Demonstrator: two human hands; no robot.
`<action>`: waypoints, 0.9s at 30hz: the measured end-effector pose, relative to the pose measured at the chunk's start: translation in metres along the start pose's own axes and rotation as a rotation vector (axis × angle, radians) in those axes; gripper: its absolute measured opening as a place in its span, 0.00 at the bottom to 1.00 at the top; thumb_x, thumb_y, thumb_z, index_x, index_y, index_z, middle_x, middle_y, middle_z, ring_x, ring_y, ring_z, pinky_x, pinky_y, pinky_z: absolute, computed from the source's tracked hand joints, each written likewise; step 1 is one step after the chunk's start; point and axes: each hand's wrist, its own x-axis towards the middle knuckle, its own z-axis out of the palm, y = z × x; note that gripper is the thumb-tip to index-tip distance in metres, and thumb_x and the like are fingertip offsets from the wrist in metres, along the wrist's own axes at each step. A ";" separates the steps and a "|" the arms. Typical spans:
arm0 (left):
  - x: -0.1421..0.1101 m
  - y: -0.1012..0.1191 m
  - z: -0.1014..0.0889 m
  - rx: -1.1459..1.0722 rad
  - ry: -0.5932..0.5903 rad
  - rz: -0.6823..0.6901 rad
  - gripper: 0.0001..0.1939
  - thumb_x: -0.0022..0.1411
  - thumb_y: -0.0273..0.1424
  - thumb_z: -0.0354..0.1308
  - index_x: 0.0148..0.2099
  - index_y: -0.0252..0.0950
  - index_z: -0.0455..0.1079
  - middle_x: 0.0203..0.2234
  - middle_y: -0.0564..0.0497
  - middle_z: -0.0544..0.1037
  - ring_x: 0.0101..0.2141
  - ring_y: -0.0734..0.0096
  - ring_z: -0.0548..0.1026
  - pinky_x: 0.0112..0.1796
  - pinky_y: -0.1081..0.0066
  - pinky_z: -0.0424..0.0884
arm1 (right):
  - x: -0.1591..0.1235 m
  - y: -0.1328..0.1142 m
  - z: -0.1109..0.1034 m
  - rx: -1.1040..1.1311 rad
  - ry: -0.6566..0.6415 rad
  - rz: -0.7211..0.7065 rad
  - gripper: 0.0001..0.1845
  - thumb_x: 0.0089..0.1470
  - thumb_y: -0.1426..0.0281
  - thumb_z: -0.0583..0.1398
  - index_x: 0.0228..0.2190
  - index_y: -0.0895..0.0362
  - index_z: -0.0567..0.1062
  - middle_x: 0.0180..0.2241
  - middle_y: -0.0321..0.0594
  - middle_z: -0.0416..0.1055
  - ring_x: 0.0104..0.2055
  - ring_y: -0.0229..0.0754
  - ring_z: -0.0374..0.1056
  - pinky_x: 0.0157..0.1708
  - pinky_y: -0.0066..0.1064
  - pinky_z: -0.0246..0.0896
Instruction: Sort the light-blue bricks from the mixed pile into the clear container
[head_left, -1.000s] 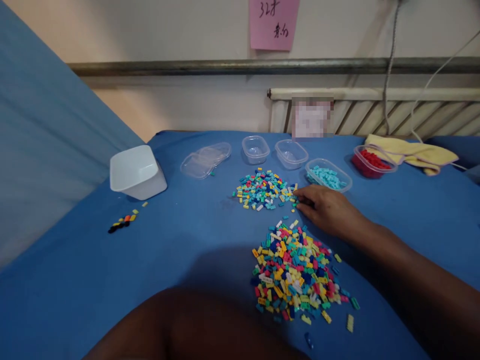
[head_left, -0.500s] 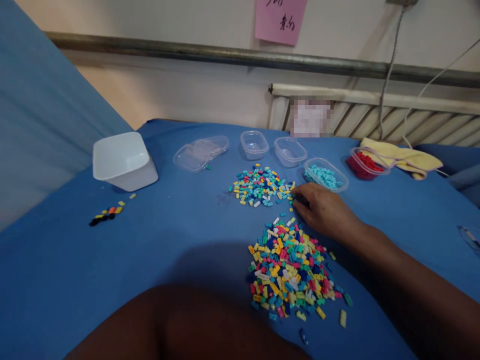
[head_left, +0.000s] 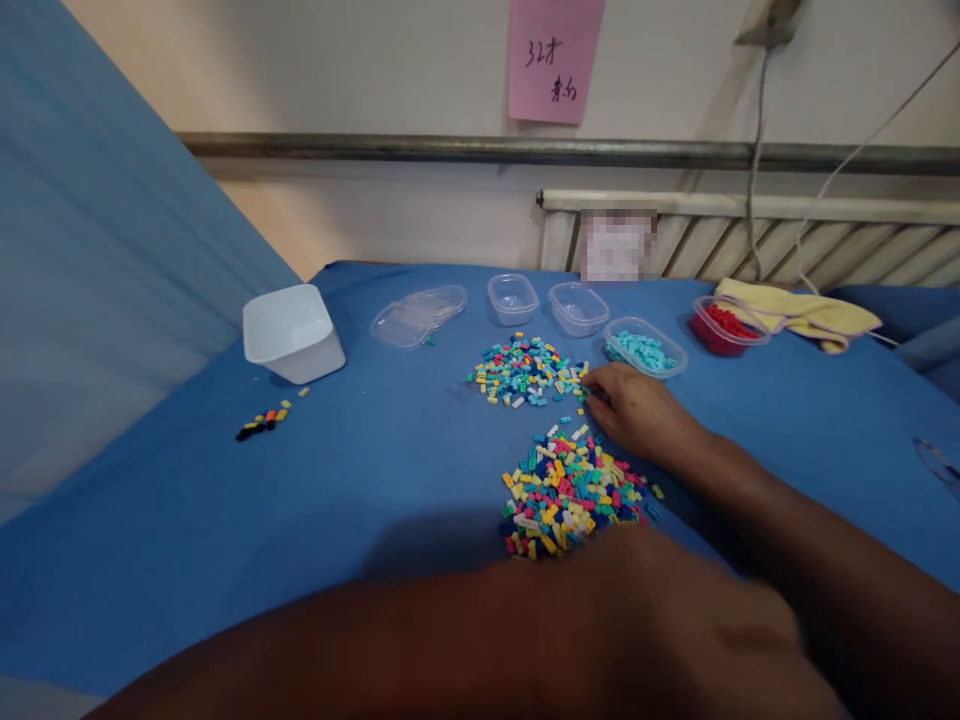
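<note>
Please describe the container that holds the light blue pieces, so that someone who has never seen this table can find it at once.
On the blue table, four small clear tubs stand in a row along the far edge, before the radiator. The tub of light blue pieces is third from the left, just beyond the right hand. Its left neighbours look empty; its right neighbour holds red pieces.

Right hand [head_left: 637, 410] reaching forward palm down, fingers curled, left hand [head_left: 697, 640] blurred close below
</note>
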 end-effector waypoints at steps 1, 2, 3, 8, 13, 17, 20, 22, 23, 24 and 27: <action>-0.011 -0.014 -0.017 0.071 0.079 -0.037 0.18 0.84 0.37 0.52 0.46 0.41 0.83 0.46 0.45 0.83 0.44 0.64 0.83 0.43 0.63 0.82 | 0.000 0.000 0.000 0.005 0.007 0.006 0.13 0.66 0.73 0.62 0.50 0.58 0.82 0.46 0.51 0.83 0.46 0.52 0.78 0.47 0.37 0.69; -0.024 -0.028 -0.033 0.232 0.196 -0.099 0.17 0.85 0.32 0.51 0.46 0.36 0.81 0.44 0.47 0.84 0.44 0.64 0.82 0.46 0.63 0.81 | 0.000 0.000 0.000 0.009 0.015 0.012 0.12 0.66 0.73 0.62 0.49 0.58 0.82 0.45 0.50 0.83 0.44 0.51 0.78 0.46 0.37 0.69; -0.039 -0.043 -0.047 0.359 0.319 -0.167 0.13 0.84 0.30 0.54 0.49 0.32 0.79 0.43 0.47 0.83 0.44 0.65 0.81 0.47 0.63 0.79 | -0.001 0.000 0.001 0.012 0.021 0.018 0.11 0.66 0.73 0.62 0.48 0.58 0.82 0.44 0.49 0.82 0.43 0.51 0.78 0.45 0.36 0.69; -0.105 -0.100 -0.078 0.683 0.484 -0.439 0.07 0.79 0.27 0.61 0.54 0.31 0.78 0.47 0.45 0.80 0.48 0.58 0.79 0.49 0.59 0.76 | -0.005 0.001 0.006 0.027 0.063 0.013 0.12 0.65 0.74 0.62 0.48 0.57 0.82 0.44 0.48 0.82 0.42 0.49 0.78 0.46 0.36 0.69; -0.114 -0.118 -0.069 0.637 0.435 -0.386 0.08 0.79 0.26 0.60 0.55 0.32 0.78 0.51 0.45 0.81 0.51 0.55 0.79 0.51 0.54 0.75 | -0.002 -0.001 0.012 -0.023 0.086 0.032 0.16 0.63 0.76 0.61 0.50 0.59 0.83 0.47 0.50 0.83 0.47 0.52 0.79 0.50 0.38 0.71; -0.111 -0.121 -0.067 0.554 0.460 -0.380 0.08 0.79 0.26 0.59 0.54 0.32 0.78 0.51 0.45 0.81 0.52 0.55 0.79 0.52 0.53 0.75 | 0.003 -0.004 0.012 -0.069 0.080 0.061 0.19 0.64 0.76 0.60 0.53 0.60 0.83 0.49 0.54 0.84 0.52 0.56 0.79 0.53 0.40 0.71; -0.114 -0.123 -0.067 0.526 0.494 -0.392 0.07 0.79 0.26 0.60 0.54 0.33 0.79 0.50 0.46 0.81 0.51 0.57 0.80 0.52 0.53 0.76 | 0.002 -0.006 0.010 -0.082 0.070 0.071 0.17 0.64 0.76 0.60 0.51 0.60 0.84 0.46 0.53 0.83 0.49 0.55 0.79 0.51 0.39 0.70; -0.115 -0.122 -0.067 0.509 0.513 -0.385 0.07 0.78 0.25 0.61 0.53 0.33 0.79 0.50 0.46 0.81 0.51 0.58 0.80 0.52 0.54 0.76 | 0.000 -0.006 0.007 -0.090 0.053 0.067 0.17 0.63 0.76 0.60 0.50 0.60 0.84 0.46 0.52 0.83 0.48 0.54 0.79 0.50 0.38 0.70; -0.115 -0.122 -0.067 0.503 0.521 -0.378 0.07 0.78 0.25 0.61 0.53 0.32 0.78 0.50 0.46 0.81 0.50 0.59 0.80 0.52 0.55 0.76 | -0.002 -0.006 0.006 -0.092 0.043 0.063 0.17 0.63 0.77 0.60 0.50 0.60 0.84 0.46 0.51 0.83 0.48 0.53 0.79 0.50 0.37 0.69; -0.115 -0.122 -0.067 0.501 0.525 -0.373 0.07 0.78 0.25 0.61 0.53 0.32 0.78 0.49 0.46 0.81 0.50 0.59 0.80 0.52 0.55 0.76 | -0.003 -0.007 0.004 -0.092 0.030 0.056 0.16 0.63 0.77 0.60 0.49 0.59 0.84 0.46 0.51 0.83 0.48 0.53 0.79 0.50 0.36 0.69; -0.115 -0.121 -0.066 0.512 0.515 -0.367 0.06 0.78 0.24 0.61 0.53 0.31 0.78 0.49 0.45 0.82 0.50 0.58 0.79 0.52 0.55 0.76 | -0.005 -0.008 -0.001 -0.082 -0.011 0.033 0.14 0.64 0.75 0.61 0.49 0.59 0.83 0.44 0.50 0.82 0.48 0.52 0.78 0.49 0.36 0.68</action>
